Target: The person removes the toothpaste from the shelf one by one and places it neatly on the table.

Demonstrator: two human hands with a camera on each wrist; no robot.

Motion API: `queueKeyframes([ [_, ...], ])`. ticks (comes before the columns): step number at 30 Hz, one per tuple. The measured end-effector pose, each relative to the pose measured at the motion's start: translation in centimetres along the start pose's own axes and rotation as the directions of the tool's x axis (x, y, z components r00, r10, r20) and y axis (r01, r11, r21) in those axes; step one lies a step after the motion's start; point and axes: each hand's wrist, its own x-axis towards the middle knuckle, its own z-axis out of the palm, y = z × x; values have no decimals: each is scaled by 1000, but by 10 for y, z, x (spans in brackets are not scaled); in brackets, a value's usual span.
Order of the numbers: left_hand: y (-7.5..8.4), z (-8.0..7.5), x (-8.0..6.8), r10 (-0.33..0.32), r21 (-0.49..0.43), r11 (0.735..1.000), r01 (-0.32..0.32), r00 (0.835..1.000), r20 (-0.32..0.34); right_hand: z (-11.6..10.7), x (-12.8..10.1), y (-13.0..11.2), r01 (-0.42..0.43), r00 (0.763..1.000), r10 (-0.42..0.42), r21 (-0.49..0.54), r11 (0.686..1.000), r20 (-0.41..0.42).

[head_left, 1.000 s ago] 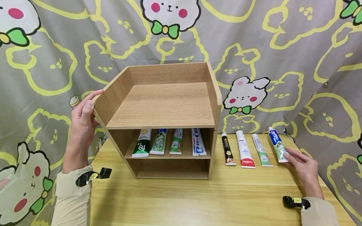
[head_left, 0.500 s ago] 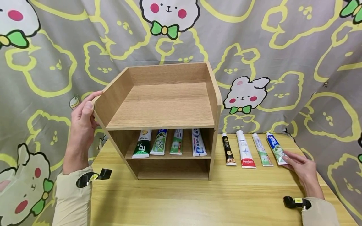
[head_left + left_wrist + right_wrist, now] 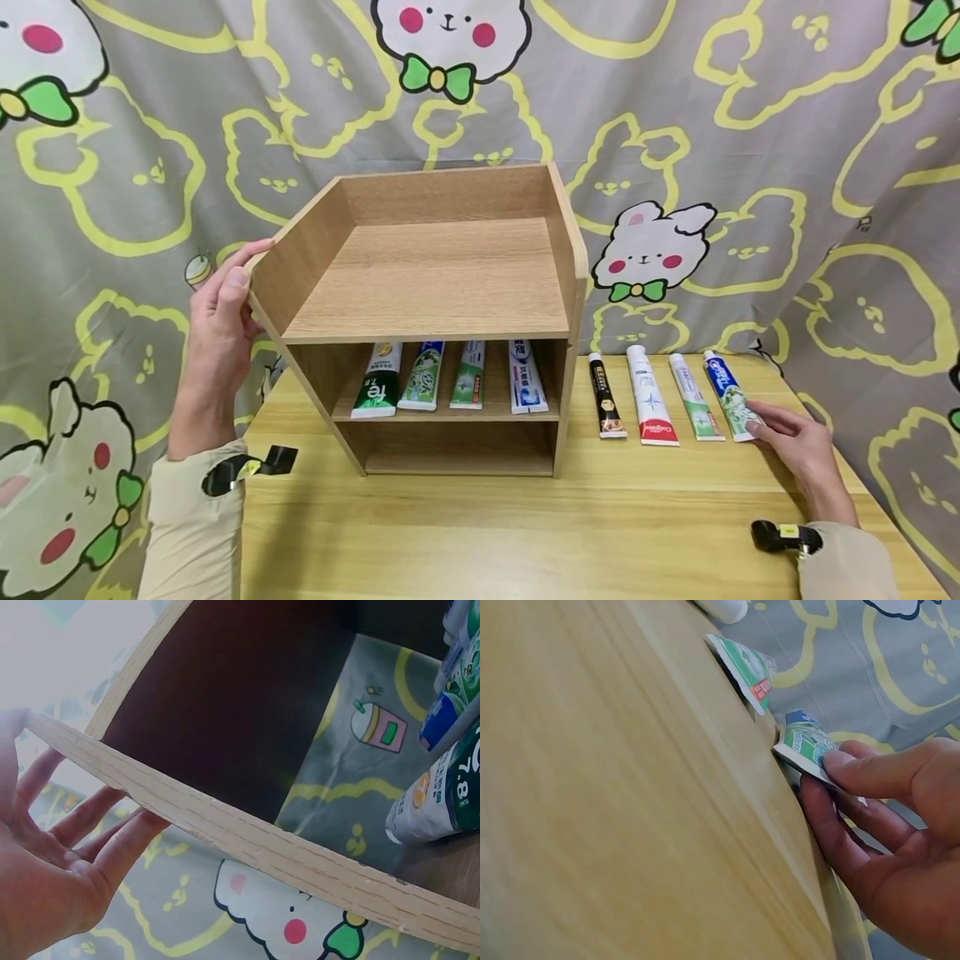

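A light wooden shelf unit [image 3: 427, 283] stands on the table. My left hand [image 3: 221, 317] holds its left side wall near the top, thumb on the front edge. In the left wrist view the fingers [image 3: 112, 832] lie behind that panel [image 3: 247, 840]. At the right end of a row of tubes lies a blue and green toothpaste tube [image 3: 726, 392]. My right hand [image 3: 757, 421] pinches its flat crimped end. The right wrist view shows the thumb on top of the tube's end [image 3: 804, 746] and the fingers under it, at the table's edge.
Several toothpaste tubes [image 3: 450, 375] lie side by side on the shelf's middle level; its top tray and bottom level hold nothing. On the table [image 3: 525, 533] right of the shelf lie a black tube [image 3: 604, 396], a white and red tube [image 3: 648, 396] and a green and white tube [image 3: 693, 400]. A patterned curtain hangs behind.
The blue and green tube has swung and slid left, closer to the green and white tube, with my right hand on its end. My left hand has stayed on the shelf.
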Motion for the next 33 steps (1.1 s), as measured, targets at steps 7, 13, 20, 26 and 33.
queueKeyframes([
  [7,0,1,0,-3,3,1000,3,1000,-9,0,-1,-5,-6,998,-17,-400,917,-55],
  [13,0,3,0,1,-8,1000,-2,1000,-28,-2,-3,-11,21,998,-48,-508,861,-40],
  [20,-1,3,0,2,-16,1000,-2,1000,-17,-3,-5,-13,57,996,-80,-475,878,-29],
  [26,-1,4,1,3,-16,1000,-4,1000,-16,-2,-8,-20,110,991,-130,-384,917,-24],
  [33,-1,2,1,3,8,1000,-3,1000,-11,-2,-16,-34,153,988,-156,-299,942,13],
])
